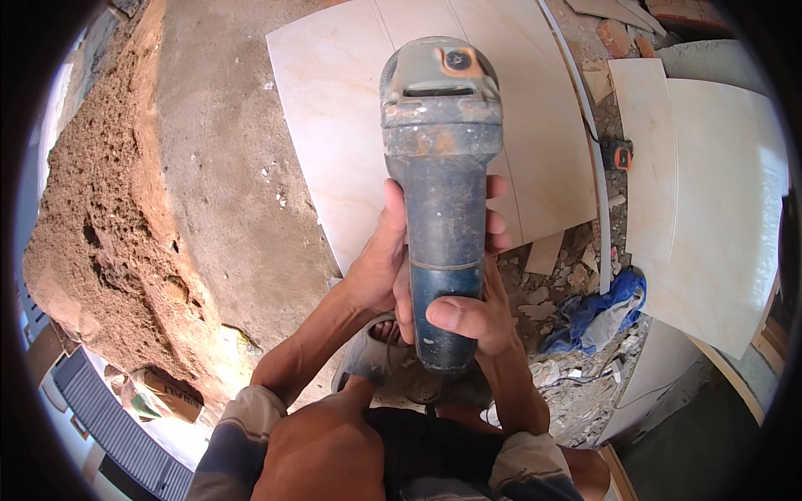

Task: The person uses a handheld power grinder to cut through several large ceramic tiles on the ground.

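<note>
An angle grinder (447,200) with a worn dark blue body and a dusty grey head is held up in front of me, its head pointing away. My left hand (380,259) wraps round the middle of its body from below, fingertips showing on the far right side. My right hand (484,321) grips the rear end, thumb lying across the top. No disc shows from this angle; the underside of the head is hidden. Beneath the grinder lies a large cream tile (334,108) with thin straight lines along it.
A sand heap (109,209) rises at left beside a concrete strip (225,150). At right are more cream tiles (718,192), a black-and-orange tape measure (618,156), a long pale strip (603,225), a blue cloth (597,313) and broken rubble (568,401). My sandalled foot (368,355) is below.
</note>
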The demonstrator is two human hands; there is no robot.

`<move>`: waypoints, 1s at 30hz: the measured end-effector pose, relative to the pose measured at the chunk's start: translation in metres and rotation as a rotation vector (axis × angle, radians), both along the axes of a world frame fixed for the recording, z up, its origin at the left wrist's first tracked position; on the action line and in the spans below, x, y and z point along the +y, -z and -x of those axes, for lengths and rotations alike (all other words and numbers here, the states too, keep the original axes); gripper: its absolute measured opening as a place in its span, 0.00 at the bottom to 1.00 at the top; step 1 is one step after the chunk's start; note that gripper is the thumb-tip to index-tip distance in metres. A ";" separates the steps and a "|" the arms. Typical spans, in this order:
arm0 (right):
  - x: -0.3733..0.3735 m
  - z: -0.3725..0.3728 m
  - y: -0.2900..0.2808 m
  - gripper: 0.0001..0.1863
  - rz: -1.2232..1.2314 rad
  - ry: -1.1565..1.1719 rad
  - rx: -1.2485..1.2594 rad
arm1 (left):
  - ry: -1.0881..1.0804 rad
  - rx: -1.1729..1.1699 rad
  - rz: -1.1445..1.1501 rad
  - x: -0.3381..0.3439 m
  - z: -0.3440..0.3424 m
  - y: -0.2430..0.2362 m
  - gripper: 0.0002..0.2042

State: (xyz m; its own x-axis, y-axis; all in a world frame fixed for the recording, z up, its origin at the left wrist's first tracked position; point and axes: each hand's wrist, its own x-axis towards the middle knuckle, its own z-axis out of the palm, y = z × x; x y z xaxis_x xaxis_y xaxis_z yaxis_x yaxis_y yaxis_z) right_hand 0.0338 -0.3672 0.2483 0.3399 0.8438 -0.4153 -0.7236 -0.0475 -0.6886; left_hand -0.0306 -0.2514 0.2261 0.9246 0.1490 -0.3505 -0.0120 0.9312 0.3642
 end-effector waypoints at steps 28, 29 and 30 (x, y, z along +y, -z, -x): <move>0.089 -0.005 0.008 0.30 0.127 -0.164 -0.319 | -0.592 0.770 -1.081 0.105 0.039 0.070 0.40; 0.094 -0.010 0.014 0.29 0.136 -0.152 -0.411 | -0.631 0.981 -1.358 0.116 0.043 0.087 0.39; 0.102 -0.020 0.013 0.35 0.137 -0.188 -0.523 | -0.581 0.996 -1.341 0.121 0.047 0.107 0.39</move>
